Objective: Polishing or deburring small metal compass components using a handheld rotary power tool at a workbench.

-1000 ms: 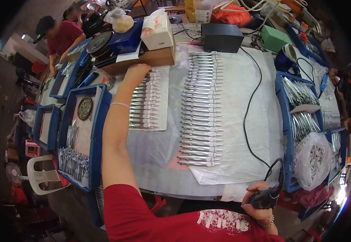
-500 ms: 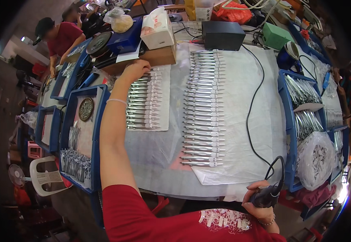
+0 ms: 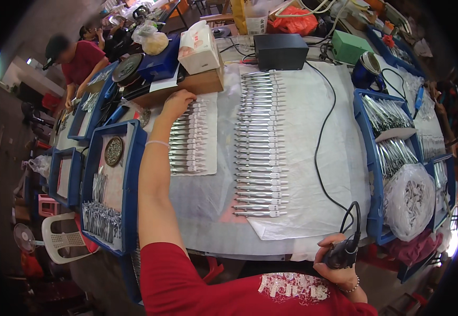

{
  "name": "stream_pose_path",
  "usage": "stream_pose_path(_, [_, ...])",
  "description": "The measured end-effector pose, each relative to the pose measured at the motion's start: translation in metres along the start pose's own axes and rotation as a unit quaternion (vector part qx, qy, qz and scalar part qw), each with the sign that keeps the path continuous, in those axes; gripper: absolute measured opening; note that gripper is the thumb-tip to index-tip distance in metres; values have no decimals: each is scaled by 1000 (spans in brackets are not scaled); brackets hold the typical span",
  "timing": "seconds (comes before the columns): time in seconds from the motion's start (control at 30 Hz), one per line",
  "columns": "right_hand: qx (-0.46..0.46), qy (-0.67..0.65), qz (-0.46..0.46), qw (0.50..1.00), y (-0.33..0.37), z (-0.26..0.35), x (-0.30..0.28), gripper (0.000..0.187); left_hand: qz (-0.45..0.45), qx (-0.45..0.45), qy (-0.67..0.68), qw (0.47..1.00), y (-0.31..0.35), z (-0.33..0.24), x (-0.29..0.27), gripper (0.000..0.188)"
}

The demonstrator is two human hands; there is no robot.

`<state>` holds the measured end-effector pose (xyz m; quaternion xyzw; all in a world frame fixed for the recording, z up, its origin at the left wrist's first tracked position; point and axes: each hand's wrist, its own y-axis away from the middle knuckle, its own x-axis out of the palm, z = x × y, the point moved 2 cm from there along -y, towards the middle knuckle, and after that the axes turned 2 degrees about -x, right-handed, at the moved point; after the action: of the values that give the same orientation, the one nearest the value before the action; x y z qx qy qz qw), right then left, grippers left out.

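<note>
My left hand (image 3: 179, 104) reaches to the far end of a short row of slim silver metal pieces (image 3: 189, 142) on a white sheet. Its fingers are curled together at the topmost pieces; what lies between them is hidden. Nearer the table's front edge, my right hand (image 3: 336, 263) is wrapped around a black corded hand tool (image 3: 340, 254), held upright with its cord leaving the top. Between the hands lies a long, evenly spaced row of similar silver pieces (image 3: 260, 142), set crosswise with thin dark tips to the left.
A black cable (image 3: 319, 142) curves over the white cloth to a black box (image 3: 280, 51). Blue trays of metal pieces stand left (image 3: 136, 179) and right (image 3: 372, 210). A tissue box (image 3: 201, 47) sits on a wooden ledge beyond my left hand. Another person (image 3: 84, 60) works at far left.
The view has shifted slightly. My left hand stays at the far end of the short row, a little lower in the picture. My right hand still holds the black corded tool.
</note>
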<state>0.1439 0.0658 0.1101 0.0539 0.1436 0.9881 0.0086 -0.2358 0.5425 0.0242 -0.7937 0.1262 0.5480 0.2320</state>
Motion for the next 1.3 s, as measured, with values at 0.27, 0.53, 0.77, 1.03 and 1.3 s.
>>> stream_pose_path(0.27, [-27,-10,-8,1000,2,4,-4,49,-75,41,-27,996,4,-44,-24,15])
stream_pose_path(0.53, [-39,-34,4,999,-1,3,-19,49,-32,156,51,986,-24,-184,-12,16])
stream_pose_path(0.77, [-43,-28,-19,999,13,6,-27,49,-62,35,9,997,-116,-185,77,23])
stream_pose_path(1.03, [-49,2,-73,996,18,4,-42,52,-72,36,-30,996,-138,-194,102,17])
stream_pose_path(1.3, [2,-4,2,1000,10,1,-50,55,-37,7,38,999,-138,-179,97,21])
